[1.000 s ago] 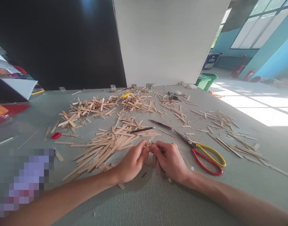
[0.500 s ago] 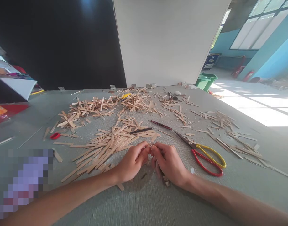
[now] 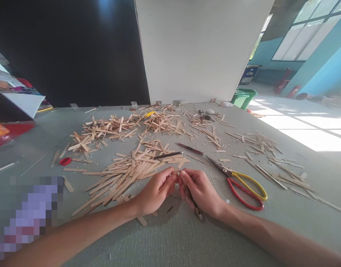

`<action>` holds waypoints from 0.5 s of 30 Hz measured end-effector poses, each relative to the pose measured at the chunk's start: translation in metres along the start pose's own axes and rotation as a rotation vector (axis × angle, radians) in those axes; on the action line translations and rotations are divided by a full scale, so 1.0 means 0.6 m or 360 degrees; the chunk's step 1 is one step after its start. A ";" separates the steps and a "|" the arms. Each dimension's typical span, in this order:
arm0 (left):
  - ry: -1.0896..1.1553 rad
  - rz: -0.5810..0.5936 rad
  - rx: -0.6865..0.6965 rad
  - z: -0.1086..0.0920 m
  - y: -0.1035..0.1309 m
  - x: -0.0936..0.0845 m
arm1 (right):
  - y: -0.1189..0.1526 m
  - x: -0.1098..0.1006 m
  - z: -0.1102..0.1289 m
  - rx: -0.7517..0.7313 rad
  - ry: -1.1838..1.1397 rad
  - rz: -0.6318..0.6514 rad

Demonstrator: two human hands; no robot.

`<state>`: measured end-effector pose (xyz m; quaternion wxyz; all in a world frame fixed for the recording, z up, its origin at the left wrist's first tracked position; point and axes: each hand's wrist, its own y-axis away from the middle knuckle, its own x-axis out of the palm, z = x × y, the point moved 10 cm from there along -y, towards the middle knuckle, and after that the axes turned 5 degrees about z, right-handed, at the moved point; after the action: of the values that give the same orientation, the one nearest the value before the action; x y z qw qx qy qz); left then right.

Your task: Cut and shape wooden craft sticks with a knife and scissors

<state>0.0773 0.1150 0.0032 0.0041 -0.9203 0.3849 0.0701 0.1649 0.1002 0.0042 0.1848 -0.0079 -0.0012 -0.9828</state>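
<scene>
At the centre, my left hand (image 3: 156,189) is closed, pinching a small piece of wooden stick (image 3: 176,171) at its fingertips. My right hand (image 3: 199,189) meets it there, its fingers wrapped round a slim, dark-edged tool (image 3: 196,209) that slants down towards me. The tool's working tip is hidden by the fingers, so its kind is unclear. Flat wooden craft sticks (image 3: 128,178) lie in a loose pile just beyond and left of my left hand. Scissors (image 3: 237,181) with one yellow and one red handle lie right of my right hand.
A black pen (image 3: 168,155) rests on the sticks, and a dark red pen (image 3: 190,148) lies beyond my hands. A heap of stick scraps (image 3: 111,126) spreads along the back. A red ring (image 3: 65,161) is at left. An upright black-and-white panel (image 3: 198,52) stands behind the table.
My right hand has turned slightly, so more of the slim tool shows below its fingers. My left hand stays almost in place.
</scene>
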 end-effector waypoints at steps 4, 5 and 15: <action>-0.0032 -0.0024 0.0002 0.001 -0.001 -0.002 | -0.003 0.001 -0.008 0.0017 -0.0111 0.0026; -0.0036 -0.0025 0.0009 0.001 -0.002 -0.002 | -0.003 0.002 -0.010 0.0028 -0.0134 0.0029; -0.0237 -0.0101 0.0082 -0.009 -0.001 -0.005 | -0.005 0.008 -0.025 0.0162 -0.0431 0.0036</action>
<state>0.0764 0.1172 0.0092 0.0586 -0.9239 0.3558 0.1281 0.1591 0.1010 -0.0110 0.1943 -0.1309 -0.0759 -0.9692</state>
